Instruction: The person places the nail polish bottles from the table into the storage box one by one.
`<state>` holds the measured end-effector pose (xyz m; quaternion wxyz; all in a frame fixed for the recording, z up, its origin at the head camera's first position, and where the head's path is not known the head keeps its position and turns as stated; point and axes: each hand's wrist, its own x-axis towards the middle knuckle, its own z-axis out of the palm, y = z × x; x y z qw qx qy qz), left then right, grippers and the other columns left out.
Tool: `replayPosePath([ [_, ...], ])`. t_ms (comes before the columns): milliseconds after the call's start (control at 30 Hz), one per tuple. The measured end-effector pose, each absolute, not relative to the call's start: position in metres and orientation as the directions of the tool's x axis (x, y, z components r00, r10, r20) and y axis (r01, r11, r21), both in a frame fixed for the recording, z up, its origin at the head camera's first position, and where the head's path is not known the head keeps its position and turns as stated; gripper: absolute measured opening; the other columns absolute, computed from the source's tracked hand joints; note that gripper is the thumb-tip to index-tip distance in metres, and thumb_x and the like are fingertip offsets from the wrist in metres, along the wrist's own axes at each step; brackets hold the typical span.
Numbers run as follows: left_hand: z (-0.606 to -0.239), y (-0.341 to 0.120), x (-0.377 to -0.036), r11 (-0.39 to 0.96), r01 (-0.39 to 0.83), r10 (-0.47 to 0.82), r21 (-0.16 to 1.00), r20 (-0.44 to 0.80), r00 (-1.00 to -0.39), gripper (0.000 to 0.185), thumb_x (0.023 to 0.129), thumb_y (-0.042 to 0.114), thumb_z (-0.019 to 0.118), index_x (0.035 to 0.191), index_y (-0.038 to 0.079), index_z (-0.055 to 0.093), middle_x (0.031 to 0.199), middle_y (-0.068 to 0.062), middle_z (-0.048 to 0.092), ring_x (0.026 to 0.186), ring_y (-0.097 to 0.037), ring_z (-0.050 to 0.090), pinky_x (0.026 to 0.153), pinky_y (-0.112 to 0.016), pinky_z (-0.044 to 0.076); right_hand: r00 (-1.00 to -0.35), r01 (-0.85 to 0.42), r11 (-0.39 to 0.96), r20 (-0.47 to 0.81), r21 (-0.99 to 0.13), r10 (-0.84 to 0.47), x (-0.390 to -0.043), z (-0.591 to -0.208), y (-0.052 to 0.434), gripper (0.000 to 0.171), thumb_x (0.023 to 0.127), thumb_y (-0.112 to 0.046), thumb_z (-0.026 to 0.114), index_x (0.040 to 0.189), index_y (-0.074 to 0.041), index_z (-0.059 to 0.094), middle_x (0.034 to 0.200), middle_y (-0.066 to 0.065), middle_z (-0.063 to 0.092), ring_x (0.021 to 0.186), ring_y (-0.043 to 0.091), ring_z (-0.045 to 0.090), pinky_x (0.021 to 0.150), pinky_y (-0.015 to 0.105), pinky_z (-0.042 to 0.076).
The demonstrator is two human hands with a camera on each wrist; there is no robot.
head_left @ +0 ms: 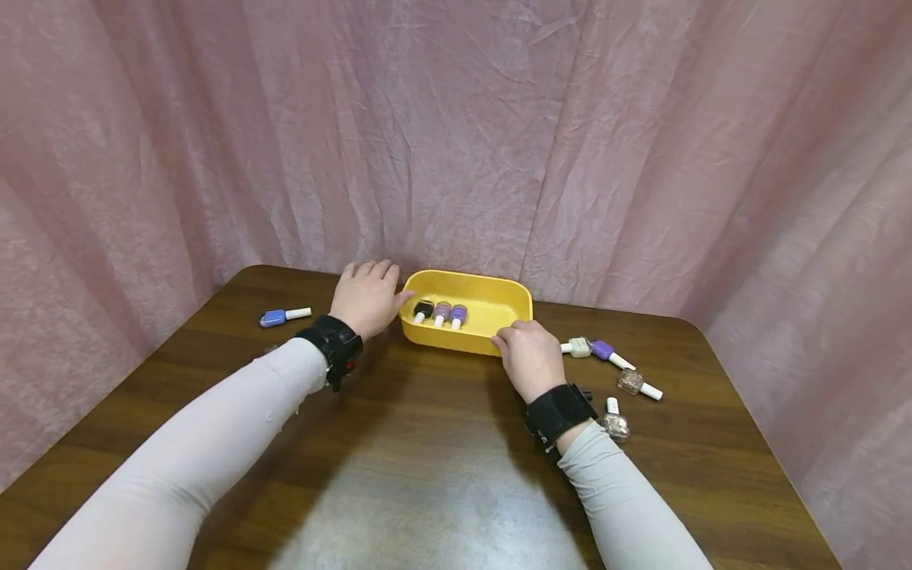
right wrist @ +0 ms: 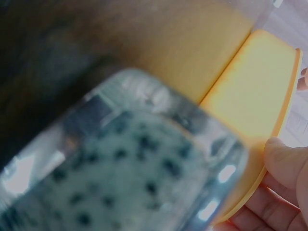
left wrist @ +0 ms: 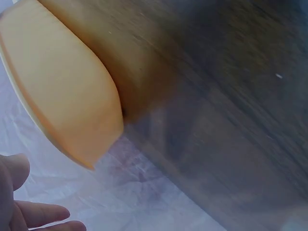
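Observation:
A yellow plastic tray [head_left: 445, 339] stands near the table's back edge. Inside lie a black nail polish bottle [head_left: 423, 309], a mauve nail polish bottle [head_left: 442, 310] and a purple nail polish bottle [head_left: 458, 315], in a row toward the left. My right hand [head_left: 533, 356] grips the tray's front right corner; the right wrist view has the thumb [right wrist: 286, 161] at the rim and the fingers curled beneath. At the left end is my left hand [head_left: 366, 299], fingers spread loosely, thumb right by the rim. In the left wrist view, a gap separates its fingertips [left wrist: 48, 212] from the tray.
Right of the tray lie a pale nail polish bottle [head_left: 580, 347], another purple bottle [head_left: 604, 351] and two glitter bottles [head_left: 630, 381], one close to my right wrist. A blue bottle [head_left: 273, 318] lies at left. Pink curtain [head_left: 470, 158] hangs behind the wooden table [head_left: 399, 443].

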<state>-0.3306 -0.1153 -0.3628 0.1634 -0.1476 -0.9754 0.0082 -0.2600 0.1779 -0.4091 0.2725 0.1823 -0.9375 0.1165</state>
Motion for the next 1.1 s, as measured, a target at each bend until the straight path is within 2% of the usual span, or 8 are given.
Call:
replayPosePath([
  [267, -0.367, -0.134, -0.337, 0.964, 0.262, 0.266, -0.053, 0.29, -0.919, 0.065, 0.116, 0.052, 0.052, 0.156, 0.001, 0.055, 0.159, -0.021, 0.056, 0.15, -0.043, 0.049, 0.126, -0.064, 0.028, -0.781, -0.406, 0.907, 0.559, -0.116, -0.278, -0.26, -0.409, 0.178, 0.014, 0.102, -0.02, 0.083, 0.096, -0.008, 0.086, 0.089, 0.007, 0.077, 0.088, 0.033, 0.072, 0.075, 0.049, 0.06],
  [533, -0.372, -0.148, -0.336, 0.966, 0.252, 0.258, -0.056, 0.284, -0.923, 0.065, 0.117, 0.051, 0.05, 0.157, 0.0, 0.054, 0.159, -0.022, 0.056, 0.15, -0.044, 0.049, 0.125, -0.066, 0.031, -0.788, -0.399, 0.909, 0.552, -0.118, -0.274, -0.26, -0.409, 0.178, 0.014, 0.102, -0.021, 0.082, 0.096, -0.008, 0.086, 0.088, 0.007, 0.076, 0.088, 0.033, 0.072, 0.075, 0.049, 0.06],
  [1100, -0.38, -0.177, -0.342, 0.981, 0.191, 0.188, -0.015, 0.276, -0.943, 0.06, 0.116, 0.042, 0.056, 0.153, -0.005, 0.054, 0.156, -0.027, 0.057, 0.148, -0.048, 0.049, 0.125, -0.067, 0.031, -0.786, -0.401, 0.909, 0.552, -0.116, -0.277, -0.263, -0.411, 0.179, 0.015, 0.102, -0.021, 0.082, 0.096, -0.008, 0.086, 0.087, 0.007, 0.076, 0.088, 0.033, 0.072, 0.075, 0.049, 0.06],
])
